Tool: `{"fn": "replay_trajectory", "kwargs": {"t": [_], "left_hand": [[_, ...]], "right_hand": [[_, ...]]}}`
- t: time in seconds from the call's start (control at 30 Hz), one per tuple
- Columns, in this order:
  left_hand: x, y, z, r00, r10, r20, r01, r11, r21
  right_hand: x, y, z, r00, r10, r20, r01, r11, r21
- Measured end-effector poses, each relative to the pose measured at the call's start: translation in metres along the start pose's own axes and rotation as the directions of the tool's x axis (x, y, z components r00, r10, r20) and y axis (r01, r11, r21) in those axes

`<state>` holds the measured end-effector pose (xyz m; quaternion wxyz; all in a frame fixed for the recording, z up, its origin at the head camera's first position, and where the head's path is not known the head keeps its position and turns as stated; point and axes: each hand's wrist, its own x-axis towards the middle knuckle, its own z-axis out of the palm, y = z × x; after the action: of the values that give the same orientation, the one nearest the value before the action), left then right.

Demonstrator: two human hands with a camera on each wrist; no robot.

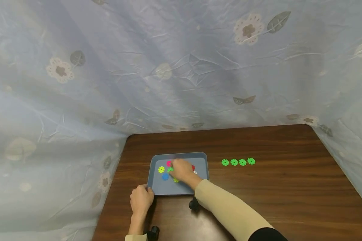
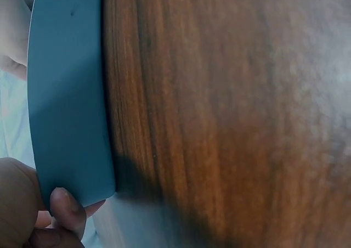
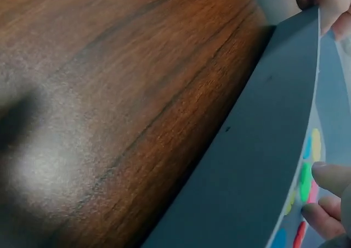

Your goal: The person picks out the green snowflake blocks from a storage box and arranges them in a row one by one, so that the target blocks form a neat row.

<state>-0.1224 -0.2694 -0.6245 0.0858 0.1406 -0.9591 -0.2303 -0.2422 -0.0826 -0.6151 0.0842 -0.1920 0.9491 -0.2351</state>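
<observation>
A grey-blue tray lies on the wooden table, with its near wall large in both wrist views. My left hand grips the tray's near left corner, its thumb over the wall. Over the tray reaches my right hand, thumb and finger at opposite edges of a green snowflake disc, seemingly pinching it. Around that hand lie a pink disc, a yellow disc, a blue disc, a yellow-green disc and a partly hidden red disc.
Right of the tray, several green snowflake discs lie in a row on the table. A flower-patterned sheet hangs behind the table and at its sides. Dark wrist devices sit at both wrists.
</observation>
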Motion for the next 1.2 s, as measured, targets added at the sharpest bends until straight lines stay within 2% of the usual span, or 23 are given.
{"fn": "replay_trajectory", "kwargs": {"t": [0.2, 0.43, 0.6, 0.83, 1.0, 1.2], "left_hand": [[-0.002, 0.003, 0.000, 1.000, 0.000, -0.022, 0.000, 1.000, 0.002], [-0.004, 0.002, 0.002, 1.000, 0.007, -0.014, -0.007, 1.000, -0.015], [-0.004, 0.000, 0.002, 1.000, 0.000, -0.004, 0.000, 1.000, -0.006], [-0.002, 0.001, 0.001, 1.000, -0.011, 0.001, 0.011, 1.000, -0.003], [-0.001, 0.001, 0.001, 1.000, -0.018, 0.011, 0.018, 1.000, 0.001], [-0.001, 0.001, 0.000, 1.000, -0.003, 0.000, 0.003, 1.000, 0.007]], "right_hand": [[0.006, -0.003, 0.005, 0.999, 0.025, 0.019, -0.024, 0.998, -0.055], [0.011, -0.004, 0.009, 0.998, 0.048, 0.043, -0.044, 0.994, -0.098], [0.014, -0.005, 0.008, 0.996, 0.046, 0.080, -0.038, 0.995, -0.096], [0.016, -0.006, 0.007, 0.994, 0.054, 0.094, -0.045, 0.995, -0.086], [0.014, -0.003, 0.006, 0.994, 0.048, 0.098, -0.042, 0.997, -0.057], [0.008, 0.000, 0.004, 0.998, 0.040, 0.046, -0.044, 0.996, 0.076]]}}
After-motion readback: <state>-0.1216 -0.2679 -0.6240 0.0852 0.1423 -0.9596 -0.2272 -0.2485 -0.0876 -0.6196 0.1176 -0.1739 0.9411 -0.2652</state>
